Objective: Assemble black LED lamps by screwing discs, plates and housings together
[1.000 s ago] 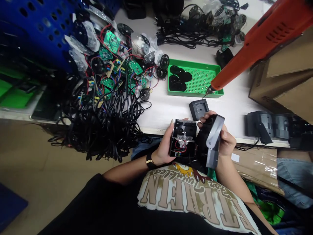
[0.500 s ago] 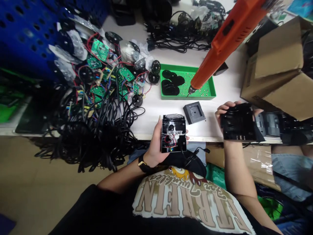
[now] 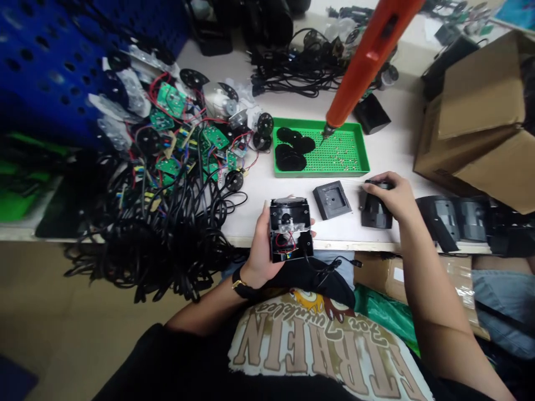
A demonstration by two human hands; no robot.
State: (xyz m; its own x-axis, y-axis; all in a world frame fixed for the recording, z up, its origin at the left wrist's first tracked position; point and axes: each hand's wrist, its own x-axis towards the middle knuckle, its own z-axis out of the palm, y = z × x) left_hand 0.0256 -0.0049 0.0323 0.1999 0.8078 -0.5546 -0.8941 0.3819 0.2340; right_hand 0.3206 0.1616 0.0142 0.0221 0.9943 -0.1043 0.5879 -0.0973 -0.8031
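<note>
My left hand [image 3: 261,250] is wrapped round an open black plastic housing [image 3: 291,229], held over the table's front edge. Red wires and a clear part show inside it, and a black cable hangs from its lower side. My right hand [image 3: 395,195] grips a black plastic shell [image 3: 376,211] from above, its outer side turned up, at the tabletop. Between the two hands lies a square dark block [image 3: 332,200] with a recessed face. Behind it is a green tray [image 3: 321,174] with black discs and small screws. An orange electric screwdriver [image 3: 355,78] hangs tip-down over this tray.
A heap of circuit boards [image 3: 215,136] and black cables [image 3: 167,234] fills the left side, spilling over the edge. More black shells [image 3: 455,220] lie at the right, in front of a cardboard box [image 3: 480,106]. Cable bundles [image 3: 292,78] lie at the back.
My right hand has turned the black shell over and moved it left, lower to the table. The screwdriver has swung slightly, its tip higher in view. My left hand keeps its hold.
</note>
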